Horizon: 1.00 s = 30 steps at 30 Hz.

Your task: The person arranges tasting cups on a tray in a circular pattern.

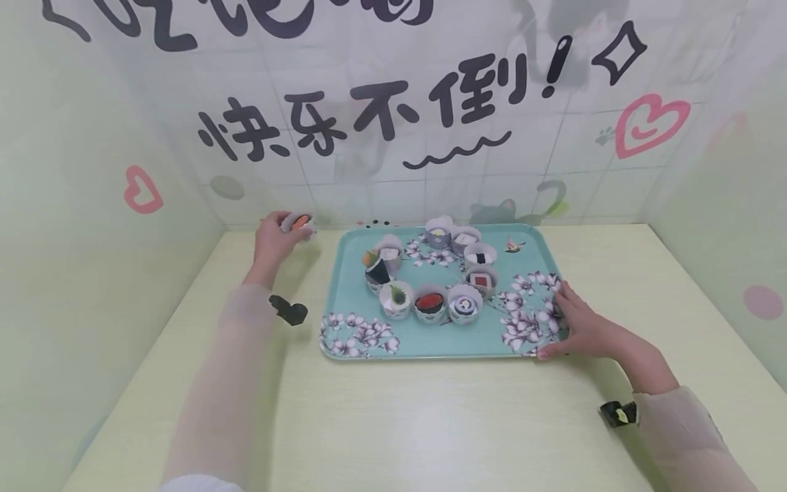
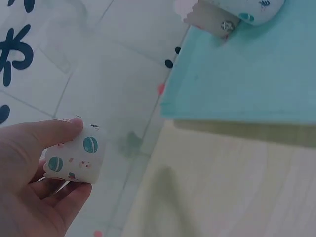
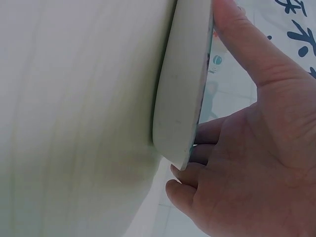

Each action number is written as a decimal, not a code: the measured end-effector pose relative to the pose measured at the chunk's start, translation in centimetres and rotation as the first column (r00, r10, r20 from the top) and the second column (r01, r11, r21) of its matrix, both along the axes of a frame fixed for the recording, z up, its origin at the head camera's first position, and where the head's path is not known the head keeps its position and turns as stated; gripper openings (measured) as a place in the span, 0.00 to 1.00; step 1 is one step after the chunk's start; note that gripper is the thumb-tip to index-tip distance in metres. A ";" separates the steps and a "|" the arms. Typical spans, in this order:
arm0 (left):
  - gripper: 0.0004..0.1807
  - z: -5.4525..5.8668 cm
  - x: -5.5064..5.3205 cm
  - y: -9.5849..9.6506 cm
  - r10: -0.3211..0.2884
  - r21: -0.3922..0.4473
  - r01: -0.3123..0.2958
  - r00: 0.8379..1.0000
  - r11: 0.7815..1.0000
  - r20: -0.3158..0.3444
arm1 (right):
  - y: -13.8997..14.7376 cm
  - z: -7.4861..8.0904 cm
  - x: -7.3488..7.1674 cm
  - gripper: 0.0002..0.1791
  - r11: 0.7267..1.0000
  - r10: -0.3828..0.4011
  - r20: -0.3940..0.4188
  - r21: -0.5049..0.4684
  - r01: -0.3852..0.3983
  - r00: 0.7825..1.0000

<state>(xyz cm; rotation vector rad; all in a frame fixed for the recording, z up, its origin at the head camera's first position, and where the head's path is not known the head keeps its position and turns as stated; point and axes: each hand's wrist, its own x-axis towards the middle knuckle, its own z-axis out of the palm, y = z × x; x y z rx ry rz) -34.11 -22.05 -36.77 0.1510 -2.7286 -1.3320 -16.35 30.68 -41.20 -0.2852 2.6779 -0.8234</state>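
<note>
At the back left of the table, my left hand (image 1: 268,249) pinches a small paper cup (image 1: 309,232) between thumb and fingers. An orange-topped sushi piece (image 1: 300,222) sits inside. Seen from the left wrist, the cup (image 2: 79,155) is white with teal prints and is raised beside the wall. My right hand (image 1: 593,333) rests on the right end of a turquoise floral tray (image 1: 418,347), its thumb by the front corner and its fingers over the rim. The right wrist view shows the tray's pale outer side (image 3: 180,89), with some fingertips hidden behind the rim.
Several more paper cups stand in a ring on the tray, among them one with a red-topped piece (image 1: 429,302), one with a round roll (image 1: 464,307) and one with a dark cone (image 1: 378,272). A patterned white wall (image 1: 381,184) closes off the table's back.
</note>
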 end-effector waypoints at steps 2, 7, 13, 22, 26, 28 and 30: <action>0.37 0.6 -0.1 1.1 -0.029 -0.009 0.029 0.999 1.000 -0.020 | 0.0 0.1 0.0 0.75 1.000 0.000 -0.001 -0.003 0.000 1.000; 0.35 1.8 -0.4 3.9 -0.086 -0.018 0.086 0.996 0.996 -0.036 | 0.0 0.2 0.0 0.74 1.000 0.001 -0.006 -0.009 -0.001 1.000; 0.35 2.6 -0.3 7.2 -0.145 -0.029 0.143 0.989 0.989 -0.041 | 0.0 0.1 0.1 0.74 1.000 0.001 0.000 -0.015 -0.001 1.000; 0.33 3.4 -0.1 12.0 -0.214 -0.026 0.213 0.975 0.977 -0.057 | 0.1 0.0 0.1 0.74 1.000 0.006 -0.008 -0.023 -0.006 1.000; 0.31 3.2 -0.2 13.7 -0.241 -0.033 0.240 0.969 0.970 -0.052 | 0.1 0.0 0.1 0.74 1.000 0.005 -0.002 -0.026 -0.005 1.000; 0.31 3.1 -0.3 14.4 -0.254 -0.037 0.252 0.966 0.967 -0.043 | 0.1 0.0 0.1 0.74 1.000 0.003 -0.001 -0.026 -0.003 1.000; 0.30 2.8 -0.5 15.1 -0.261 -0.038 0.260 0.965 0.965 -0.021 | 0.0 0.0 0.1 0.74 1.000 0.002 0.003 -0.028 -0.002 1.000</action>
